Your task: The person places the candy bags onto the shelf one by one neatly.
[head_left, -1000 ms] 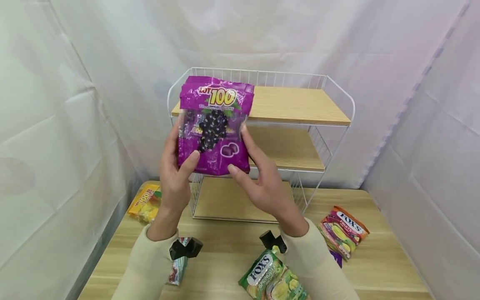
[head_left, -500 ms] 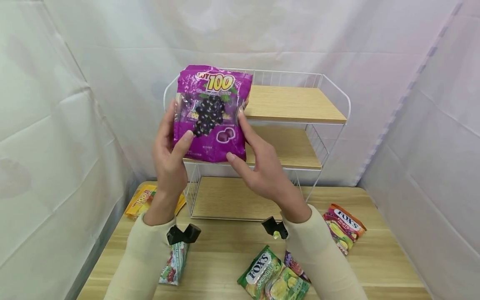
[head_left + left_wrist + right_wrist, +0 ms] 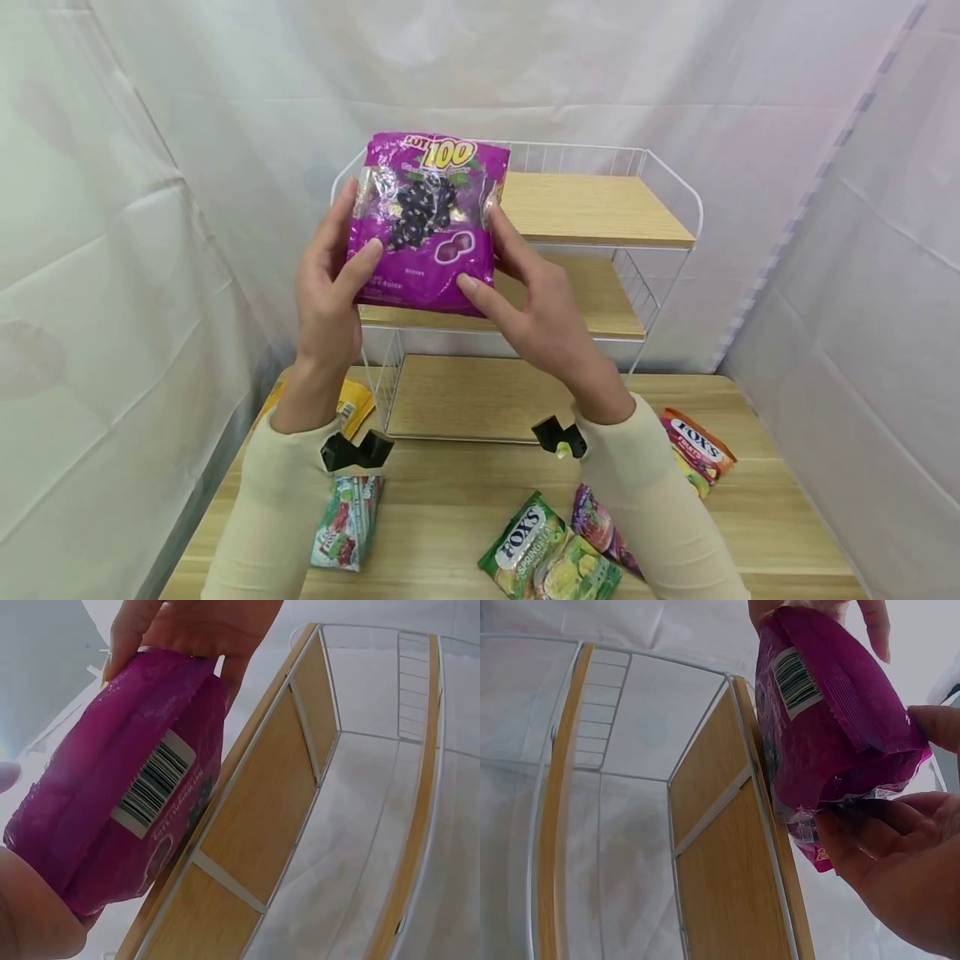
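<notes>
A purple LOT 100 blackcurrant candy bag (image 3: pixel 427 225) is held up in front of the left part of the rack's top shelf (image 3: pixel 592 208). My left hand (image 3: pixel 327 287) grips its left side, thumb on the front face. On the right side my right hand (image 3: pixel 536 304) holds it, with the thumb on the lower front. Both wrist views show the bag's underside; its barcode (image 3: pixel 154 784) appears in the left one. The bag stands nearly upright with its top leaning back. Fingers behind it are partly hidden in the head view.
The white wire rack has a wooden middle shelf (image 3: pixel 592 296) and a bottom shelf (image 3: pixel 465 396). On the table lie a yellow bag (image 3: pixel 356 404), a light green bag (image 3: pixel 348 523), a green FOX'S bag (image 3: pixel 547 550), a purple bag (image 3: pixel 600 529) and a red FOX'S bag (image 3: pixel 697 450).
Both hands have raised the purple candy bag and moved it toward the top shelf. Its top now tilts farther back. The bags on the table have stayed put.
</notes>
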Demonstrator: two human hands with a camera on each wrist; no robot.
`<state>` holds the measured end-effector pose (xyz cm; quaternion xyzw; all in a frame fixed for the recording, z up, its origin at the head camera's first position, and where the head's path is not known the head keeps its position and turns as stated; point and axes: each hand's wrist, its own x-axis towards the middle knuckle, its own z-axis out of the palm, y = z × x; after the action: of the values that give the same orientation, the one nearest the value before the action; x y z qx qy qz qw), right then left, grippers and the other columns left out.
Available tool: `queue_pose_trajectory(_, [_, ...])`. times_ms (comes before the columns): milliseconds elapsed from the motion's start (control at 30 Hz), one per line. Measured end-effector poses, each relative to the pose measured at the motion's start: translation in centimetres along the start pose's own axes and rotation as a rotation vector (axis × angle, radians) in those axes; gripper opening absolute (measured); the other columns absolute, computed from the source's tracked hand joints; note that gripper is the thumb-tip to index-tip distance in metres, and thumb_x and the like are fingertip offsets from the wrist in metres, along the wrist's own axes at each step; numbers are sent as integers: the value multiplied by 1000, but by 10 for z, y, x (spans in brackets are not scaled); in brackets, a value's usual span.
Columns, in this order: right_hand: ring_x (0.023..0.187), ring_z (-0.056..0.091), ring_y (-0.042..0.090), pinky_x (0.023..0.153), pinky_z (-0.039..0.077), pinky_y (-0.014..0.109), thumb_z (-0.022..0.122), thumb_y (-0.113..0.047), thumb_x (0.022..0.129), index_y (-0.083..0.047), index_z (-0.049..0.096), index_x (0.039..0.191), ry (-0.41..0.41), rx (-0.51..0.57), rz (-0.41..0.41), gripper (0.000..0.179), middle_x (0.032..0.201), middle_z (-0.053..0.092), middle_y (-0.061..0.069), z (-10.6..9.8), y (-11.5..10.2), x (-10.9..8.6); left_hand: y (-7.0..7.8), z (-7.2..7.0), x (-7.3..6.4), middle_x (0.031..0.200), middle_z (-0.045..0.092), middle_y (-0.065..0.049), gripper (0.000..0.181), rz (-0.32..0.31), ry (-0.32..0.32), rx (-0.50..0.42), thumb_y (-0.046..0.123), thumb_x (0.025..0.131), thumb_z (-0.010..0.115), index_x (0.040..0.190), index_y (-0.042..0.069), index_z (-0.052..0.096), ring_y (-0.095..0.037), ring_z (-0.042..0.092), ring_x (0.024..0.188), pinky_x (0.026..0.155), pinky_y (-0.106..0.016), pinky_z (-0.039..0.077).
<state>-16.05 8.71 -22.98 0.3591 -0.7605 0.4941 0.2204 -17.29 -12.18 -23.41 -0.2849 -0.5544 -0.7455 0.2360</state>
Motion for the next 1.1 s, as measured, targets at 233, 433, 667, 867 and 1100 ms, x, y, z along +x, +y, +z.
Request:
queue_pose_trajectory(233, [114,56,10,94,48,27,60,-23,95,-15,24,152,22,54,124,68,139,51,7,-6,-4,7,-4,1,3,137,47,-16,62,21,-13,12,15,86,56,146,10,40,-33,46,117,87,-31,51])
queue_pose_trajectory(433, [121,51,12,97,46,27,58,-21,96,-14,20,153,60,108,202,69,146,43,4,-8,-9,12,-11,6,10,142,41,-13,67,37,-29,-25,14,83,57,147,8,37,-32,43,120,93,-34,47])
queue_pose_trajectory(667, [119,53,18,94,49,30,51,-15,98,-7,11,154,31,175,267,69,150,38,9,-15,-37,22,-12,8,12,144,38,-9,69,25,-18,-7,16,82,59,147,11,37,-31,41,122,93,-33,46])
queue_pose_trajectory(867, [123,49,17,97,46,28,50,-18,99,-6,15,153,19,146,287,65,153,30,11,-19,-44,29,-14,8,17,146,34,-6,74,-23,-28,17,22,82,62,150,18,34,-30,38,126,96,-35,46])
queue_pose_trajectory(1100, [121,50,15,97,46,28,52,-26,99,-10,25,152,44,110,291,62,148,39,8,-21,-21,37,-11,12,21,146,32,-4,77,-104,-7,31,26,81,66,150,19,33,-27,37,127,99,-36,44])
